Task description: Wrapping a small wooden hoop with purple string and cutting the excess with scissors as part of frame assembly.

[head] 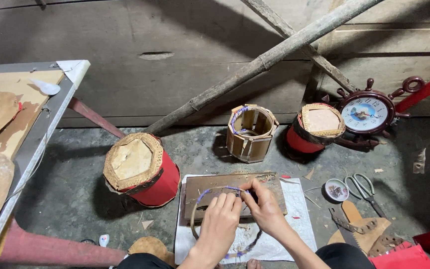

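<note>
I see my left hand (220, 219) and my right hand (264, 206) side by side over a brown wooden board (235, 192) that lies on a white sheet (302, 224) spread on the floor (75, 194). Both hands are closed in a pinch on a thin curved strip (210, 192) wound with purple and white cord; the fingertips of the two hands meet near the top of its arc, at the middle of the board. The strip loops down on the left past the near edge of the board.

Left of the board stands a red drum-like cylinder (143, 169), tilted, with a tan woven top. Farther off, near the wooden wall, sits an open wooden frame (250, 132) of slats with a bit of the same purple cord at its rim, and just right of it a second red cylinder (317, 127). A clock shaped like a ship's wheel (367, 114) leans behind that.

Right of the sheet lie a small round dish (337, 190), a pair of scissors (364, 189) and a hand saw (347, 231). On the far left a tabletop (41, 134) carries flat brown sheets. Two rough poles (265, 60) cross overhead against the wall.
</note>
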